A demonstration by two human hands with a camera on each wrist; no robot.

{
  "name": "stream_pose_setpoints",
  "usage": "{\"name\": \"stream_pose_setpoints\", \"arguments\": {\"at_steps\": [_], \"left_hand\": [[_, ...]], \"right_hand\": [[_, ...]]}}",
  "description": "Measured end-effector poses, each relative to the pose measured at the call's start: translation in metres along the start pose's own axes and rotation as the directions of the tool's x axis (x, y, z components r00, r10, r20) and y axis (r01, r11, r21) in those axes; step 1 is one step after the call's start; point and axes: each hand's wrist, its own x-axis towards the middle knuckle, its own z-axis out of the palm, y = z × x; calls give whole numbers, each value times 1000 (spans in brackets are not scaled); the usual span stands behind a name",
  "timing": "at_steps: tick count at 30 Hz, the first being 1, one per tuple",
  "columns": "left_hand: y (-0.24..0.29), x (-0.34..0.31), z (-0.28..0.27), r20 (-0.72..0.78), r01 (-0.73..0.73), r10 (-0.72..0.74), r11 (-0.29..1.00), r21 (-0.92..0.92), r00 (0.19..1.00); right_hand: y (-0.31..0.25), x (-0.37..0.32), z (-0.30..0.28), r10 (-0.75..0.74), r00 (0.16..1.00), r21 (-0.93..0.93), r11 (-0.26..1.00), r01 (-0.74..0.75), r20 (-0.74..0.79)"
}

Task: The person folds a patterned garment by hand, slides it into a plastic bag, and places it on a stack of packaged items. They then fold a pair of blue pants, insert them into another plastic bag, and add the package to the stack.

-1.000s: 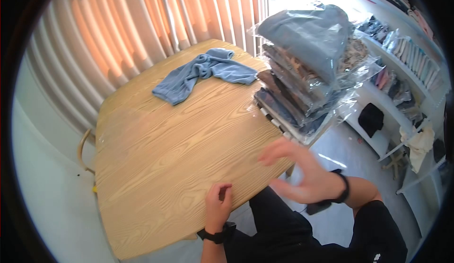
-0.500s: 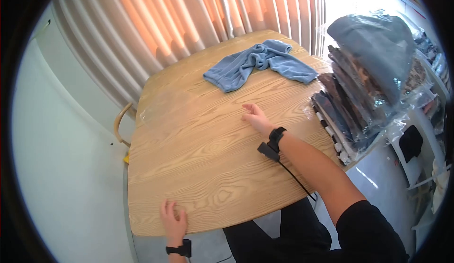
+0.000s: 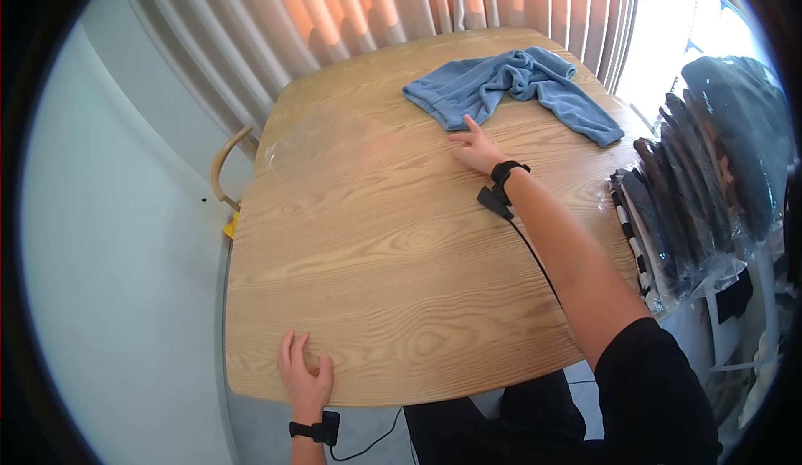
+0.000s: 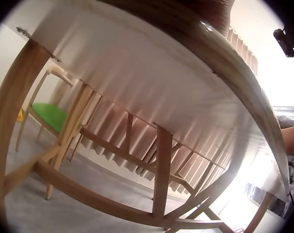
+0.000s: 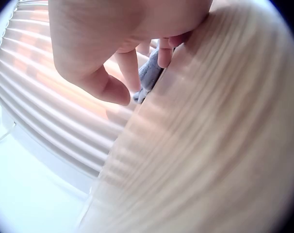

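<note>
Through the head view I see the right hand (image 3: pixel 478 152) reach to the blue garment (image 3: pixel 461 85), the left hand (image 3: pixel 304 379) at the wooden table's (image 3: pixel 368 252) near edge, and bagged clothes (image 3: pixel 739 135) stacked on the right.

I can't read any text, label, brand, number or sign in my views.
</note>
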Motion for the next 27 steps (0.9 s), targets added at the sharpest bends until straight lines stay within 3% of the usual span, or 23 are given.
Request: {"name": "stream_pose_setpoints", "arguments": {"at_steps": [3, 7, 11, 13, 15, 17, 18, 19, 21, 25, 27], "left_hand": [[-3, 1, 0, -7, 6, -6, 1000, -24, 1000], [-3, 1, 0, -25, 14, -15, 999, -32, 1000], [-7, 3, -1, -53, -27, 26, 1000, -11, 998], [-7, 1, 1, -46, -14, 13, 1000, -28, 999], [-12, 1, 4, -78, -21, 17, 999, -49, 997], [-13, 0, 6, -76, -23, 18, 998, -61, 997], [-13, 0, 6, -78, -21, 16, 998, -64, 997], [-13, 0, 5, -77, -25, 20, 997, -72, 997], [-12, 0, 4, -73, -15, 10, 998, -68, 997], [-14, -3, 6, -87, -34, 29, 998, -56, 996], [-16, -3, 6, -114, -74, 69, 997, -33, 991]], "right_hand": [[-9, 11, -1, 92, 996, -97, 991, -90, 15], [-9, 14, 3, 49, 999, -229, 972, -46, 7], [-7, 3, -2, -18, 1000, -145, 989, 18, 5], [-1, -6, -6, -7, 996, 134, 991, -5, 88], [4, -17, -6, -71, 996, 118, 991, 64, 53], [6, -32, -7, -148, 975, 317, 944, 90, 164], [-8, -54, -14, -118, 974, 443, 897, 20, 195], [-15, -71, -17, -113, 975, 436, 900, 19, 192], [-24, -101, -22, -49, 930, 753, 603, -263, 364], [-55, -171, -16, -164, 948, 823, 550, -142, 273], [-69, -199, -11, -385, 905, 837, 544, 61, 184]]}}
